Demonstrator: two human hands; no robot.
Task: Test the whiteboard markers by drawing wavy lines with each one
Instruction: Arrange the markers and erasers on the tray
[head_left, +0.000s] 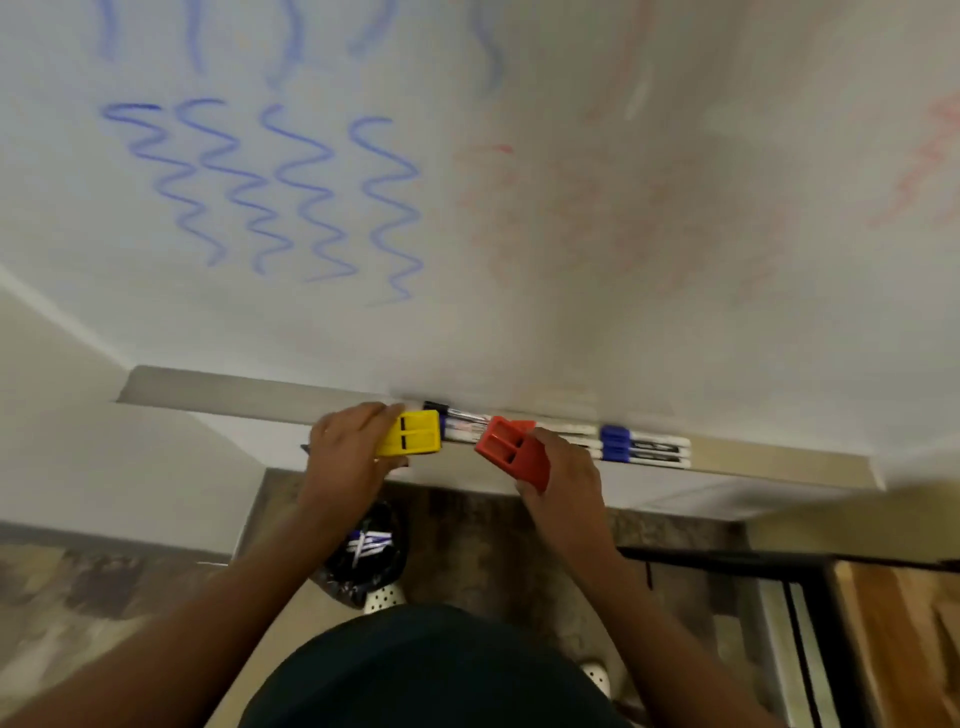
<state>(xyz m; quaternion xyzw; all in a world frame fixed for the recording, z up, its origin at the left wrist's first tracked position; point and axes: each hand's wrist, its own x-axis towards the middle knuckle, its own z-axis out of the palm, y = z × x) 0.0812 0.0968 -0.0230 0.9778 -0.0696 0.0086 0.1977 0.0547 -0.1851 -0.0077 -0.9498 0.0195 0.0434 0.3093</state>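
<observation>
The whiteboard (519, 312) fills the upper view, with several blue wavy lines (270, 192) at the left and faint red smears at the right. Along its ledge (218, 389) lie several markers: blue-capped ones (644, 447) at the right, a black-capped one (447, 410) near the middle. My left hand (348, 452) grips a yellow block-shaped eraser (410, 439) at the ledge. My right hand (561, 493) grips a red block-shaped eraser (511, 452), tilted, just in front of the markers.
On the floor below, between my arms, lies a dark bag (363, 551) holding more markers. A white shoe (384, 597) shows beneath it. A wooden surface with a dark frame (857, 597) stands at the lower right. The wall corner runs down the left.
</observation>
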